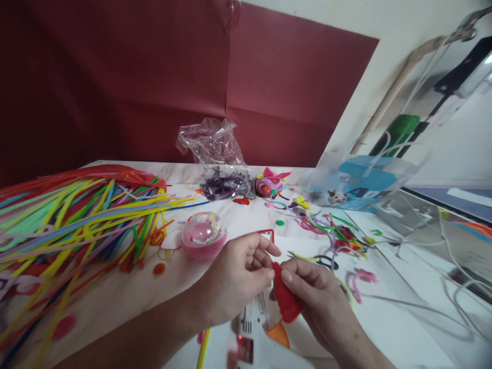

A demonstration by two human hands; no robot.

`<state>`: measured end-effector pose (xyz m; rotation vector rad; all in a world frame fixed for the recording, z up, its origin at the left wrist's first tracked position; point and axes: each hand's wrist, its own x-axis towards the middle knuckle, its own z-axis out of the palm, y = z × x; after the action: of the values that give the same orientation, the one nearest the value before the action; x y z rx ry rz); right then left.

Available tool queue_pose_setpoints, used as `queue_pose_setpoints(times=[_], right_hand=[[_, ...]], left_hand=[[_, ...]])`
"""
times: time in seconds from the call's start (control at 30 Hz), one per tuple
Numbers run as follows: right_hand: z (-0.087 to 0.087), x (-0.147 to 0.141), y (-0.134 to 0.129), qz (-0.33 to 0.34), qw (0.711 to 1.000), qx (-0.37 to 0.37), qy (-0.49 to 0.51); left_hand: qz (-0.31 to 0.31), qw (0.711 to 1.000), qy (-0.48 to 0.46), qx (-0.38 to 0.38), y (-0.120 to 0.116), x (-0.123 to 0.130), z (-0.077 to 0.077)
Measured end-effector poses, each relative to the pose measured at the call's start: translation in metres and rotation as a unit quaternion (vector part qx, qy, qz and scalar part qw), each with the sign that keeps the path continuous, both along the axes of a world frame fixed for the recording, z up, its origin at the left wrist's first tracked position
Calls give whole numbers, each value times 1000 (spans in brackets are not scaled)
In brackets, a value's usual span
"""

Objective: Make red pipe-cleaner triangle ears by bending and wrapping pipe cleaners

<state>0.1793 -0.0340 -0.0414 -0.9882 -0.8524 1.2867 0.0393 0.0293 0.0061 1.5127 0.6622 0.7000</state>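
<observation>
A small red fuzzy piece, apparently made of pipe cleaner, is held upright between my two hands. My right hand grips it with the thumb on its near face and the fingers behind. My left hand is closed at its upper left edge, thumb tip against it; part of the contact is hidden. Below them lies a white glue gun with a small red light on. Beside it is an orange piece. Scissors rest just beyond my right hand.
A large heap of coloured pipe cleaners spreads over the left. A pink clear-topped bowl, a plastic bag and a colourful pipe-cleaner figure stand farther back. Loose scraps, a blue-white carrier bag and white cables occupy the right.
</observation>
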Motion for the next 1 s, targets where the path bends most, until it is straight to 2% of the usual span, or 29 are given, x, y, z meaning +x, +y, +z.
queue_pose_setpoints(times=[0.17,0.3,0.5,0.7,0.83,0.9,1.0], right_hand=[[-1,0,0,-28,999,40,-7],[-2,1,0,-24,999,41,0],[-1,-1,1,57,991,40,111],[-1,-2,2,181,954,23,239],[-5,-4,3,240,931,32,271],[-7,-6,3,256,925,34,277],[-10,-7,3,267,923,29,277]], left_hand=[[-4,998,2,-67,1,2,-2],[-12,998,7,-54,2,2,-3],[-49,998,-4,-37,1,-1,-1],[-70,996,-55,-5,-1,0,-2],[-87,994,-61,-30,-4,1,-3],[-104,992,-49,-43,-5,0,-3],[-93,995,-33,-26,-8,-1,-2]])
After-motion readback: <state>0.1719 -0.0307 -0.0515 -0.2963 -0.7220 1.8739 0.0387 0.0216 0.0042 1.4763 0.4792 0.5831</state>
